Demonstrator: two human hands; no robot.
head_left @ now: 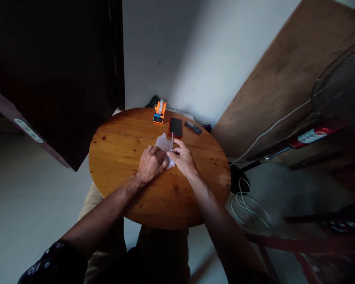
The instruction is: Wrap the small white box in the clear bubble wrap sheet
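Note:
A crumpled, see-through plastic bag [162,142] is between my hands over the middle of the round wooden table [121,157]. My left hand [152,162] bends its fingers onto the bag's near left side, and those fingertips are partly hidden. From the right, my right hand [184,157] pinches the bag between thumb and fingers, its index finger partly raised. One thin strip of the bag stands up near the right fingertips. Whether anything lies inside the bag, I cannot tell.
Behind the bag lie a dark-screened phone [175,127] with a red edge and a blurred dark object [193,127]. An orange tape dispenser [159,112] stands at the table's back edge. To the right are a standing fan [341,86] and a coiled white cable [250,205] on the floor.

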